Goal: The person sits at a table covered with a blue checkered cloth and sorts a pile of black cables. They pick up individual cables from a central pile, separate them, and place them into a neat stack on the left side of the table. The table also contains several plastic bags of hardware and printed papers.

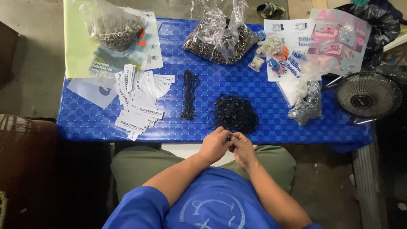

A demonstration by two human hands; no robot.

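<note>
The blue table (101,121) carried a tangled heap of black cords (234,112), lying just at 12 o'clock from the hands. Both forearms converged at the near table edge. The left hand (215,145) and right hand (242,149) were touching, fingers curled together and pinching a small dark piece. What that piece was could not be made out, as the fingers hid it.

A loose heap of thin black cords (234,112) is seen lying tangled near the front edge of the blue desk (85,118). A small black piece (229,137), too small to identify, is pinched between both hands, just in front of that heap.
</note>
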